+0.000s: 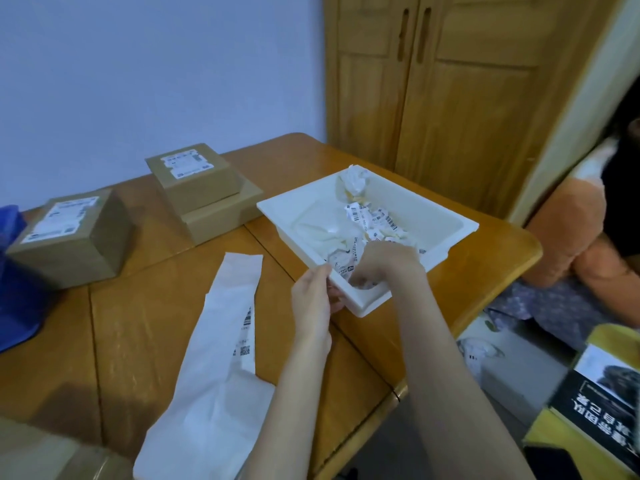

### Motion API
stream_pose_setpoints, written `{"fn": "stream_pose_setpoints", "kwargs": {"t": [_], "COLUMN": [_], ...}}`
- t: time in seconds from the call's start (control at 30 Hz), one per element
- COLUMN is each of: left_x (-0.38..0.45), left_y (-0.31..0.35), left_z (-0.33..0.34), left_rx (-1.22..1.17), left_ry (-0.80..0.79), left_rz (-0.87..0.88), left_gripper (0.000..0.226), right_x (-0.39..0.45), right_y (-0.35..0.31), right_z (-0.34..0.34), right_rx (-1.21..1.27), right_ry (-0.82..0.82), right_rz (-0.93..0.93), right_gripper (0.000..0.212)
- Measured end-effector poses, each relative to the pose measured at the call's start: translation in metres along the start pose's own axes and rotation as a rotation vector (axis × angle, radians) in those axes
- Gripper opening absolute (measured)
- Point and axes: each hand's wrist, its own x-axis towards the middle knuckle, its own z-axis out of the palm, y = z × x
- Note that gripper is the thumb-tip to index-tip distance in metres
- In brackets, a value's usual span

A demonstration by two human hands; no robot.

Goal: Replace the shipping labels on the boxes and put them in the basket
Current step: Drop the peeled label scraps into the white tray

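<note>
While the left hand (311,299) is gripping the tray (446,220) rim, the right hand's (384,263) fingers are curling into discarded labels (370,220); three labelled boxes (69,233) are waiting on the worktop (138,323), none basketed.

A white plastic basket (446,216) sits near the right edge of the wooden table (138,323), holding crumpled peeled labels (375,221). Two brown cardboard boxes are stacked toward the far edge, the small top box (194,180) bearing a white shipping label (186,163) and resting on a wider box (221,216). A third labelled box (69,237) stands near the left edge. Long strips of white label backing paper (221,358) lie flat toward the near edge.
</note>
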Motion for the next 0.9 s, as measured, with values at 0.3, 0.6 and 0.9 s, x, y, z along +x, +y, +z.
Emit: {"fn": "stream_pose_setpoints", "kwargs": {"t": [0.3,0.6,0.9], "left_x": [-0.005,-0.015,-0.034], "left_y": [0.007,0.017,0.035], "left_z": [-0.013,-0.091,-0.163], "left_rx": [0.137,0.330,0.103], "left_ry": [-0.076,0.233,0.331], "left_rz": [-0.038,0.207,0.178], "left_gripper": [0.033,0.006,0.014], "right_x": [-0.013,-0.104,-0.129], "right_y": [-0.008,-0.071,-0.119], "right_z": [-0.001,-0.001,0.058], "right_rx": [0.201,0.890,0.034], "right_ry": [0.189,0.279,-0.514], "right_rz": [0.053,-0.596,-0.581], "right_gripper": [0.027,0.008,0.052]}}
